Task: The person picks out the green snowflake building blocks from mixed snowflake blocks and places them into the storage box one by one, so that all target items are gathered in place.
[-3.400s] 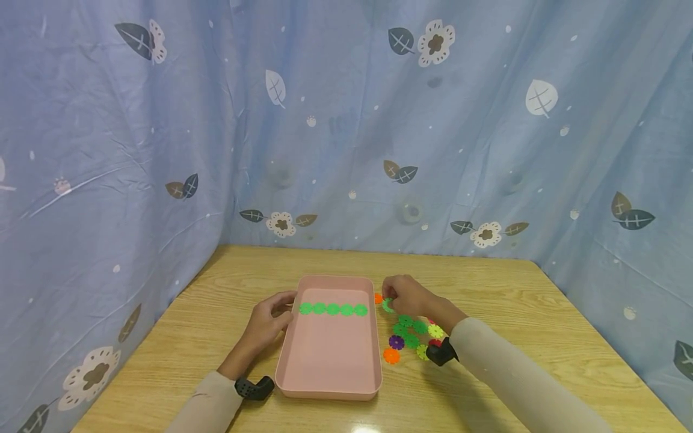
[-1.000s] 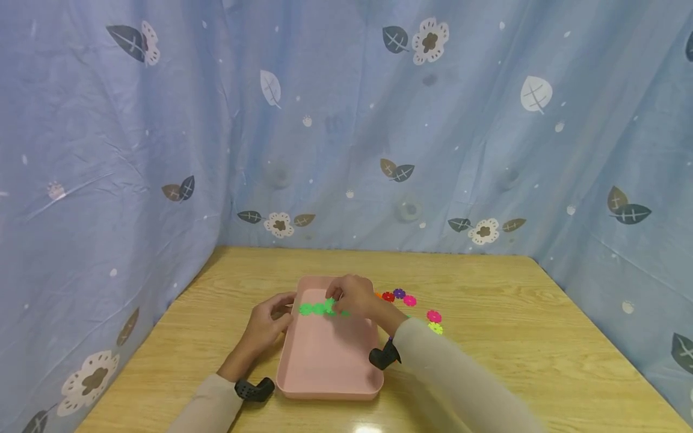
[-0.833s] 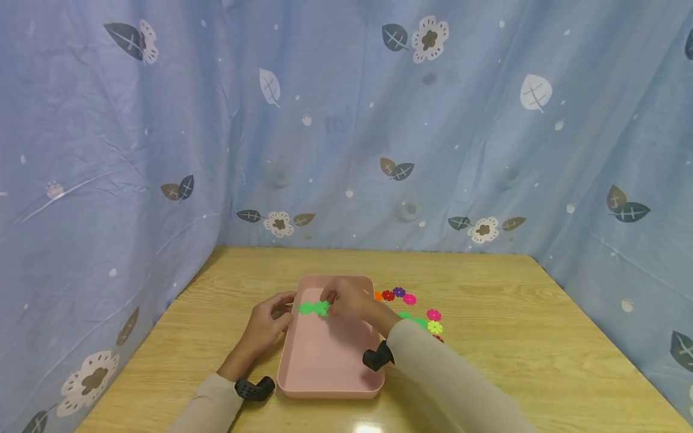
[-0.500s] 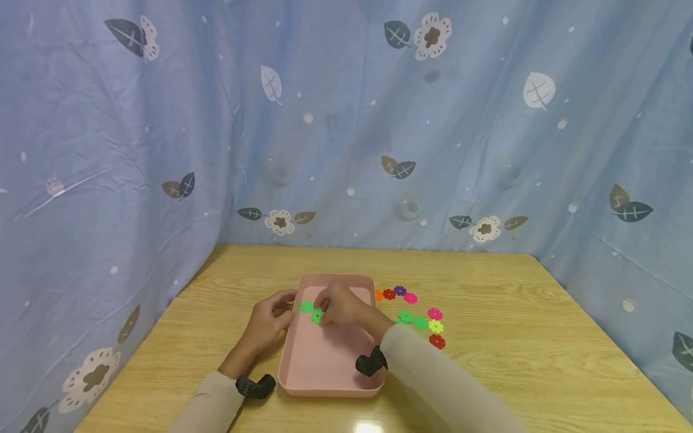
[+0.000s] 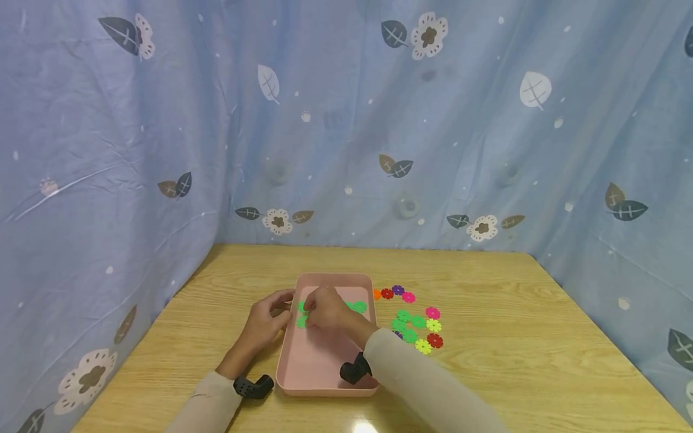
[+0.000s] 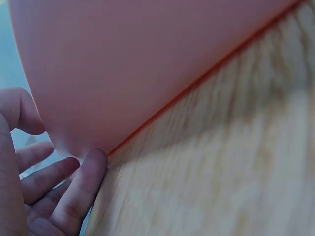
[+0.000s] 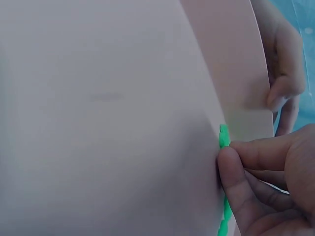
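My right hand (image 5: 328, 311) reaches into a pink tray (image 5: 311, 373) and pinches a green flower-shaped disc (image 5: 301, 322) between thumb and fingertips, close to the left wall. In the right wrist view the held disc (image 7: 224, 135) stands edge-on beside that wall, partly covered by the thumb. Other green discs (image 5: 359, 307) lie in a row across the tray's far part; the hand hides the row's middle. Outside the tray, my left hand (image 5: 265, 320) rests its fingers against the left wall. The left wrist view shows these fingers (image 6: 88, 182) loosely bent at the tray's lower edge.
Right of the tray, several green discs (image 5: 409, 335) lie clustered on the wooden table (image 5: 487, 337). Around them are red (image 5: 435, 341), yellow (image 5: 434, 325), pink (image 5: 432, 313), purple and orange discs. A blue patterned curtain (image 5: 346, 132) encloses the table's back and sides.
My right hand has gone from the loose discs into the tray, then leftward with a green disc to the left wall, just below the row. The left hand has stayed at the wall.
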`<state>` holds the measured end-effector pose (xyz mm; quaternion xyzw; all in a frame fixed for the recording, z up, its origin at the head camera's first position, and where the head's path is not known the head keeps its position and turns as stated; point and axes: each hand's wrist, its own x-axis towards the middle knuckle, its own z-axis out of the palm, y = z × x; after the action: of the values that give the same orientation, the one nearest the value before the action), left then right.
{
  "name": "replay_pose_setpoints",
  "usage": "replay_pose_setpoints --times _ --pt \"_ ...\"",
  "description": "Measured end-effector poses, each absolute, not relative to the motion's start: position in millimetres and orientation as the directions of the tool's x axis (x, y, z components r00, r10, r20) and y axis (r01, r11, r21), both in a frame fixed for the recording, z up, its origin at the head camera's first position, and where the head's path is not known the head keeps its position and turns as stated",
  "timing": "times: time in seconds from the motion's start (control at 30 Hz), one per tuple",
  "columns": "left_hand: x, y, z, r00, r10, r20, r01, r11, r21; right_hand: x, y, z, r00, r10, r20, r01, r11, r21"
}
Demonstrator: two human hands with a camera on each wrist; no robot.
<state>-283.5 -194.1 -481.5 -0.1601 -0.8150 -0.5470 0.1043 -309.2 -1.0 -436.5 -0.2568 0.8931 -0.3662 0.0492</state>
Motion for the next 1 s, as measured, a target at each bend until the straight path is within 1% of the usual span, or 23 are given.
replay_pose_setpoints --times 0.1,0.17,0.33,0.47,0.6,1.0 --pt "-284.1 -193.9 -479.6 -0.923 0.153 0.353 0.385 0.354 0.852 -308.0 -3.3 -435.9 -0.879 -0.468 0.087 -0.392 0.608 -0.691" --pt "-284.7 -193.4 -478.4 -0.92 0.151 0.361 0.391 0.363 0.846 -307.0 -4.3 -434.8 -0.888 -0.452 0.083 -0.385 0.631 -0.674" --pt "-287.2 -191.0 -476.4 -0.914 0.161 0.372 0.405 0.363 0.839 -305.9 -5.7 -431.7 -0.898 -0.43 0.092 -0.4 0.711 -0.578" --pt "-288.9 -189.2 -474.7 -0.914 0.161 0.373 0.407 0.364 0.838 -306.6 -5.5 -431.7 -0.906 -0.412 0.1 -0.396 0.74 -0.544" --pt "-289.5 -189.7 -474.0 -0.919 0.153 0.362 0.394 0.369 0.842 -306.5 -4.9 -433.1 -0.911 -0.4 0.099 -0.385 0.738 -0.555" --pt "-280.8 -193.5 -478.9 -0.931 0.148 0.333 0.364 0.325 0.873 -303.1 -5.9 -440.0 -0.898 -0.428 0.108 -0.41 0.718 -0.562"
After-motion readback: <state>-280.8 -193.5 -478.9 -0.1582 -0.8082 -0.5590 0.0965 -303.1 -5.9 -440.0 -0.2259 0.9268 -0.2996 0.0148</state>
